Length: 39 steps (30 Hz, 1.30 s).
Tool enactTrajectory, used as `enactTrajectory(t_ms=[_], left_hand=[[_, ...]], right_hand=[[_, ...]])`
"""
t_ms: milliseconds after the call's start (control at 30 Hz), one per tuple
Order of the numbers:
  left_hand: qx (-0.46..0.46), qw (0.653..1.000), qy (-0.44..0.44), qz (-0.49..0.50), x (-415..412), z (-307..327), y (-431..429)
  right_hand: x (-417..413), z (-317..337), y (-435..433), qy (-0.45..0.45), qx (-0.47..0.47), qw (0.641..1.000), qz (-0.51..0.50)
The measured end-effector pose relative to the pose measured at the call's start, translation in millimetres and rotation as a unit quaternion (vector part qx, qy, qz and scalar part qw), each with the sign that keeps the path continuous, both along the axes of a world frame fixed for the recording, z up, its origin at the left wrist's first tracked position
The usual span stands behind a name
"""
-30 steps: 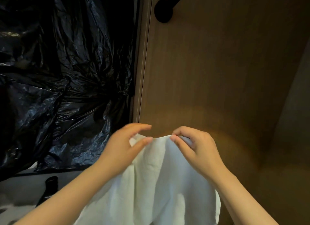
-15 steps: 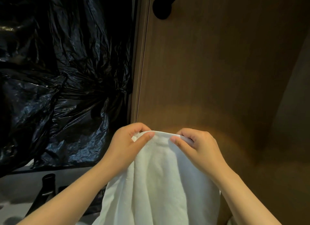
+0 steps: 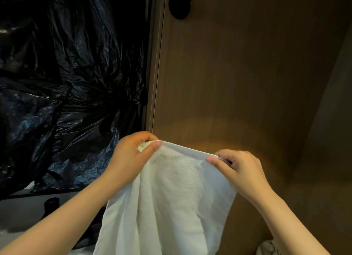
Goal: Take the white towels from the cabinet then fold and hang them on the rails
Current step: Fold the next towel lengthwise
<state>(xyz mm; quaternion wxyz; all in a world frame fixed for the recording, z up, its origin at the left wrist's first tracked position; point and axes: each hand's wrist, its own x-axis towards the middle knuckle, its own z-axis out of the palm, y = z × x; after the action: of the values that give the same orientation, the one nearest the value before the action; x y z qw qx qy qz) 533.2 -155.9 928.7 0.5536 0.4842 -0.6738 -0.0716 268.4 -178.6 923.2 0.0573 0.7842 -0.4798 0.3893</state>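
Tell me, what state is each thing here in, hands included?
white towel, hanging from its top edge, stretched between both hands.
left hand, pinching the towel's top left corner.
right hand, pinching the towel's top right corner.
black plastic sheet, crumpled.
black rail mount, bare where visible.

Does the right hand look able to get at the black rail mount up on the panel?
Probably not yet: the right hand pinches the white towel, as does the left hand. Nothing stands between it and the black rail mount, high on the wooden panel.
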Motion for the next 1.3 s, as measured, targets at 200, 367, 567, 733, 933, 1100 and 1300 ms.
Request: enactTrajectory(t_ms=[200, 367, 567, 733, 933, 1100, 1300], left_hand=[[0.014, 1.0, 0.015, 0.015, 0.1, 1.1, 0.5], [0.058, 0.998, 0.016, 0.008, -1.6, 10.7, 2.7], [0.156, 0.984, -0.089, 0.015, -11.4, -42.1, -34.3], [0.214, 0.972, -0.086, 0.045, -24.8, -141.4, -38.3], [0.226, 0.972, 0.014, 0.07, -32.9, -184.9, 2.1], [0.25, 0.964, 0.087, 0.036, -38.5, -201.4, 53.8], [0.291, 0.915, 0.257, 0.111, -35.1, -197.1, 82.0]], right_hand=[[2.6, 13.4, 14.8, -0.18, 0.086, 0.975, 0.1], [5.7, 20.9, 29.3, -0.234, 0.126, 0.952, 0.155], [-7.6, -35.5, -5.8, -0.168, 0.214, 0.962, 0.001], [-12.9, -120.5, 5.1, -0.203, 0.292, 0.934, -0.042], [-8.4, -174.2, 40.0, -0.267, 0.32, 0.909, -0.007], [8.8, -191.0, 62.8, -0.321, 0.373, 0.87, 0.004], [26.7, -174.5, 76.0, -0.364, 0.426, 0.824, 0.086]])
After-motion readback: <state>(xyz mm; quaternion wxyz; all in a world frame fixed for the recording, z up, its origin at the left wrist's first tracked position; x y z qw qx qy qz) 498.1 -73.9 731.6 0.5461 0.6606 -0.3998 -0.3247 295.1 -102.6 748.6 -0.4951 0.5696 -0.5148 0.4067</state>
